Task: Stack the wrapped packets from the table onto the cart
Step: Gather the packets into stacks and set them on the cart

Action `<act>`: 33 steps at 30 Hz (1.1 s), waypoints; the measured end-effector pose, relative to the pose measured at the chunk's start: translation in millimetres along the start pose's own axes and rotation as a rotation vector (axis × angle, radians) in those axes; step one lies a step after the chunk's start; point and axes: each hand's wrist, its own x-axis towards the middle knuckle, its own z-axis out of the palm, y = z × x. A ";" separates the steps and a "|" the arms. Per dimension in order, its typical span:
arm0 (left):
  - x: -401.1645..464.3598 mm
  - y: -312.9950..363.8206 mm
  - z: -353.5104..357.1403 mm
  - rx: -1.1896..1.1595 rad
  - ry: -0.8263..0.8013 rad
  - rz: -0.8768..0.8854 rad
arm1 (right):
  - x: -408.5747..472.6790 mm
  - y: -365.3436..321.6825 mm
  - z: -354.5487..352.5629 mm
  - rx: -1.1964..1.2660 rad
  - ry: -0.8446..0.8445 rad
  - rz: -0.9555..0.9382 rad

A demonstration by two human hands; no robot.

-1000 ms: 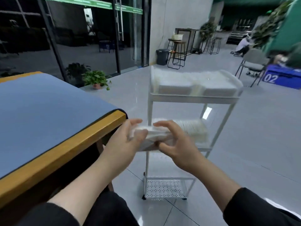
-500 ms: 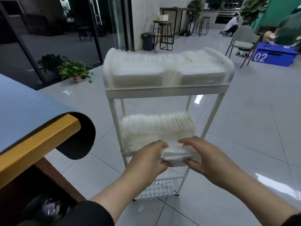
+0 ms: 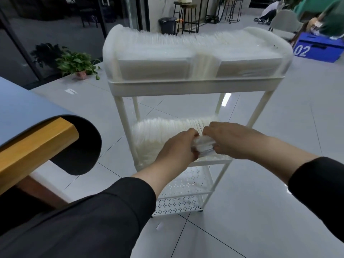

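Observation:
A white three-shelf cart [image 3: 195, 88] stands in front of me. Its top shelf is full of wrapped packets [image 3: 154, 67] standing in rows. The middle shelf holds a row of packets [image 3: 158, 131] on its left part. My left hand [image 3: 178, 148] and my right hand [image 3: 232, 140] grip a small bundle of wrapped packets [image 3: 203, 148] between them, at the front right of the middle shelf, against the end of that row. The table [image 3: 37, 138] with its blue mat is at my left.
The cart's perforated bottom shelf [image 3: 178, 203] holds nothing. A potted plant [image 3: 78, 66] sits on the floor by the glass wall. Behind the cart are a dark bin [image 3: 167, 25], stools, a chair and a blue box [image 3: 316, 51]. People are at the far right.
I have stepped closer to the cart. Both hands carried the bundle from beside the table forward and onto the middle shelf's front right, against the packets there.

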 end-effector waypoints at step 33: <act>8.9 -25.0 43.4 0.459 0.185 0.284 | 2.4 19.0 92.8 -0.060 0.284 0.012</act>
